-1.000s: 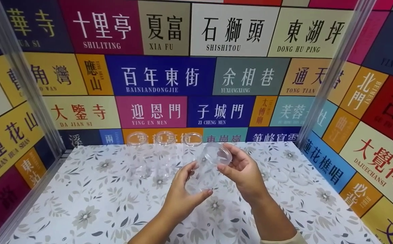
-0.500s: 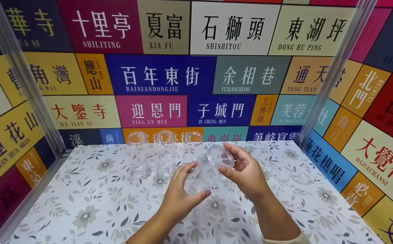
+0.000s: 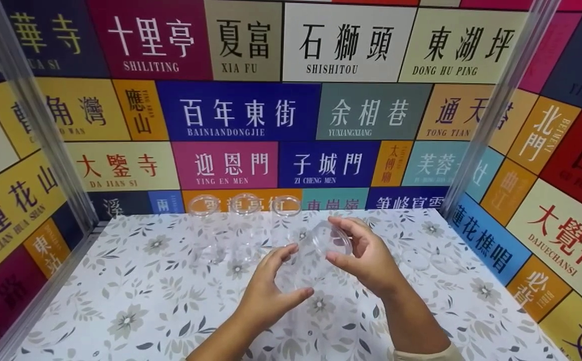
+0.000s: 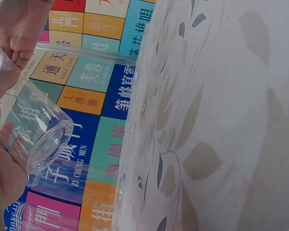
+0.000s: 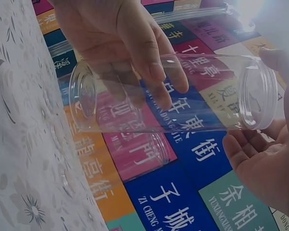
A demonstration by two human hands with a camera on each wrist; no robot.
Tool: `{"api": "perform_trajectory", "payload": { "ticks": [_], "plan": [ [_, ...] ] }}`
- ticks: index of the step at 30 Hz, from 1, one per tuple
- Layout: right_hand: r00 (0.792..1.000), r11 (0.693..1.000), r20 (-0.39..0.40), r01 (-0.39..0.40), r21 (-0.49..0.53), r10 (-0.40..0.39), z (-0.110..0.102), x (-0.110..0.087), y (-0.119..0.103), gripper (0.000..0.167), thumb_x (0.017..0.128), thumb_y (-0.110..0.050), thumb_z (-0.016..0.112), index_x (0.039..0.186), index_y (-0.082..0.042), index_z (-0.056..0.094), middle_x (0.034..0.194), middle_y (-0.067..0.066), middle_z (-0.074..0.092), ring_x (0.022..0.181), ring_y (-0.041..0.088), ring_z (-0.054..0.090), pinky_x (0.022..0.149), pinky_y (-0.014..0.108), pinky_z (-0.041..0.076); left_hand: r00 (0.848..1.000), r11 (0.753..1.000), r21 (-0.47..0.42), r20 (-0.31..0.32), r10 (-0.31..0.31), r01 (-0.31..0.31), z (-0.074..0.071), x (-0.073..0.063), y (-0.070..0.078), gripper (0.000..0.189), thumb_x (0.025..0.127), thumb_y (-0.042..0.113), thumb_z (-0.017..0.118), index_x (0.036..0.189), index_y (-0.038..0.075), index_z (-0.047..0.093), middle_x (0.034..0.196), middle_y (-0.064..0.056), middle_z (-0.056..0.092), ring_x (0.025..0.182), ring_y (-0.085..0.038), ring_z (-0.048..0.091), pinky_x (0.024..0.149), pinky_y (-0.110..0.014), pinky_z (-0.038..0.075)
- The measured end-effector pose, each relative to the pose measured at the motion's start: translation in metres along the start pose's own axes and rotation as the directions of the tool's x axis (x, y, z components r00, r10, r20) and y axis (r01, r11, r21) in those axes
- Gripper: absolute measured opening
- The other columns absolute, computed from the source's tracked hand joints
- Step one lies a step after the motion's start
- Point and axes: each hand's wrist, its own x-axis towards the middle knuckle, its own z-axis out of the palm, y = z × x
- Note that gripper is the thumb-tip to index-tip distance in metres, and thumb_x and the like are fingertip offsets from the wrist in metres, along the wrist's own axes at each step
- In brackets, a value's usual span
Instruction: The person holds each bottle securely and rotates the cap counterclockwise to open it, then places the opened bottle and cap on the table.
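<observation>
A clear plastic jar point(image 3: 332, 239) is held tilted between both hands above the table, its wide ridged end up toward the right. My left hand point(image 3: 270, 288) is round the body, thumb on the near side and fingers on the far side. With thumb and fingers, my right hand point(image 3: 366, 253) grips the ridged rim end. In the right wrist view the jar point(image 5: 207, 94) lies sideways and looks see-through, with nothing visible inside. The left wrist view shows the jar's flat base point(image 4: 50, 147) past the left fingers. Whether the ridged end is a separate lid, I cannot tell.
Three similar clear jars stand in a row at the back left: a left jar point(image 3: 204, 205), a middle jar point(image 3: 245, 204) and a right jar point(image 3: 286, 206). Clear round discs point(image 3: 446, 263) lie right of my right hand. Sign-printed walls point(image 3: 235, 113) enclose the flower-patterned table point(image 3: 125, 321).
The jar's ridged end has moved slightly down and to the right with my right hand. My left hand has barely moved. The standing jars are where they were.
</observation>
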Motion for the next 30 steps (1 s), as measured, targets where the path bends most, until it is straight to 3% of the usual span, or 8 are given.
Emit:
{"api": "perform_trajectory", "payload": {
  "ticks": [4,10,14,17,20,23,26,30],
  "plan": [
    [0.997,0.999,0.059,0.048,0.011,-0.049,-0.0038,-0.0006,0.0016,0.070,0.092,-0.001,0.073,0.157,0.002,0.048,0.161,0.018,0.042,0.146,0.024,0.049,0.113,0.023,0.053,1.000,1.000,-0.011,0.004,0.007,-0.007,0.0006,0.0003,-0.0001,0.086,0.082,0.041,0.094,0.155,0.033,0.051,0.154,0.004,0.060,0.142,-0.018,0.057,0.122,-0.049,0.048],
    [0.982,0.992,0.143,0.122,0.038,-0.126,-0.0072,-0.0013,0.0027,0.070,0.090,0.009,0.059,0.158,0.008,0.042,0.165,0.029,0.035,0.144,0.016,0.052,0.107,0.023,0.057,1.000,1.000,-0.010,0.014,-0.007,0.007,0.0009,0.0003,0.0002,0.086,0.081,0.042,0.094,0.155,0.035,0.051,0.154,0.008,0.058,0.143,-0.021,0.056,0.122,-0.049,0.048],
    [0.977,0.992,0.174,0.114,0.063,-0.123,-0.0072,-0.0014,0.0013,0.075,0.085,0.016,0.048,0.159,0.011,0.038,0.167,0.032,0.031,0.142,0.011,0.054,0.098,0.022,0.060,1.000,1.000,0.000,0.020,-0.010,0.010,0.0012,0.0002,-0.0007,0.086,0.081,0.041,0.094,0.155,0.035,0.050,0.154,0.011,0.057,0.142,-0.021,0.056,0.121,-0.050,0.049],
    [0.977,0.992,0.179,0.103,0.077,-0.115,-0.0065,-0.0014,0.0002,0.077,0.085,0.017,0.047,0.160,0.010,0.035,0.168,0.031,0.029,0.142,0.011,0.055,0.099,0.023,0.060,1.000,1.000,0.008,0.017,-0.010,0.010,0.0014,0.0000,-0.0016,0.087,0.081,0.041,0.094,0.156,0.035,0.050,0.153,0.012,0.057,0.142,-0.019,0.056,0.121,-0.049,0.049],
    [0.985,0.994,0.135,0.108,0.032,-0.112,-0.0058,-0.0016,-0.0005,0.073,0.091,0.009,0.056,0.162,0.004,0.037,0.169,0.025,0.034,0.143,0.016,0.054,0.103,0.025,0.059,1.000,1.000,0.010,0.010,-0.010,0.010,0.0014,0.0001,-0.0021,0.087,0.081,0.043,0.094,0.155,0.035,0.050,0.153,0.012,0.057,0.141,-0.017,0.056,0.121,-0.048,0.049],
    [0.995,0.992,0.035,0.101,-0.074,-0.099,-0.0055,-0.0013,-0.0011,0.070,0.094,-0.003,0.068,0.160,-0.005,0.046,0.163,0.016,0.045,0.141,0.023,0.052,0.108,0.022,0.053,1.000,1.000,0.008,0.004,-0.008,0.008,0.0014,0.0002,-0.0022,0.086,0.081,0.044,0.094,0.155,0.035,0.050,0.153,0.012,0.057,0.141,-0.017,0.056,0.121,-0.048,0.049],
    [0.995,0.982,-0.070,0.055,-0.180,-0.068,-0.0058,-0.0004,-0.0013,0.067,0.092,-0.011,0.077,0.156,-0.012,0.055,0.149,0.009,0.057,0.132,0.025,0.051,0.103,0.023,0.049,1.000,1.000,0.011,-0.002,-0.010,0.010,0.0016,0.0003,-0.0024,0.086,0.081,0.043,0.094,0.154,0.035,0.051,0.153,0.012,0.057,0.141,-0.016,0.056,0.121,-0.048,0.049],
    [0.992,0.965,-0.121,-0.003,-0.262,-0.030,-0.0060,0.0006,-0.0013,0.065,0.089,-0.018,0.083,0.150,-0.015,0.062,0.130,0.005,0.059,0.112,0.024,0.052,0.090,0.023,0.050,1.000,1.000,0.012,-0.006,-0.011,0.011,0.0022,0.0006,-0.0028,0.085,0.081,0.040,0.094,0.154,0.035,0.051,0.153,0.011,0.057,0.141,-0.018,0.056,0.121,-0.049,0.049]
  ]
}}
